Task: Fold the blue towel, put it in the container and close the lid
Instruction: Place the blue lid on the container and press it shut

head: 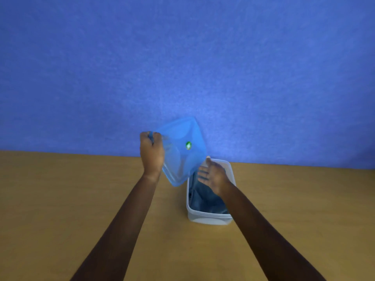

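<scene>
A white rectangular container (209, 217) stands on the wooden table, and the folded blue towel (205, 199) lies inside it. My left hand (152, 153) is shut on the far left corner of a translucent blue lid (180, 151) with a green sticker. The lid hangs tilted in the air, just left of and above the container's far end. My right hand (213, 175) hovers open above the container, fingers spread, close to the lid's lower edge; whether it touches the lid I cannot tell.
The wooden table (81, 199) stretches left and right of the container. A blue wall (182, 67) rises right behind the table's far edge.
</scene>
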The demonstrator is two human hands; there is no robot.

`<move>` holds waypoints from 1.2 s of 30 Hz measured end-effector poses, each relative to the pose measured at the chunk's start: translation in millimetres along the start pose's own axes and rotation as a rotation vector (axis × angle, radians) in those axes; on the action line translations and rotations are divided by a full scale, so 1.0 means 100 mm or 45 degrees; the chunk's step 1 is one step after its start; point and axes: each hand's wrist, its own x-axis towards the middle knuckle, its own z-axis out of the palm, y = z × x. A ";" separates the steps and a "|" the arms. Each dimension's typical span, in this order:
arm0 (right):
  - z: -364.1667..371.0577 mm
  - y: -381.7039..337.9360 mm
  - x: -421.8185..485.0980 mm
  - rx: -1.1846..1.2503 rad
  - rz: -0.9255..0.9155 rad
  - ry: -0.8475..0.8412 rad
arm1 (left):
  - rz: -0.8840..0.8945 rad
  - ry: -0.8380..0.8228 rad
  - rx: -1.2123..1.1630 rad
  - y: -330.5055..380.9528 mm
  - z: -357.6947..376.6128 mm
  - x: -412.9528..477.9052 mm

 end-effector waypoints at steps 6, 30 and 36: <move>-0.42 -0.10 0.01 0.202 -0.075 0.102 | -0.384 -0.165 -0.247 -0.39 0.18 -0.12; -0.96 0.15 0.41 -0.912 -0.244 0.402 | -0.443 -0.594 0.958 -0.89 0.21 -0.66; -1.01 0.20 0.43 -0.971 -0.298 0.402 | -0.600 -0.574 0.740 -0.91 0.20 -0.64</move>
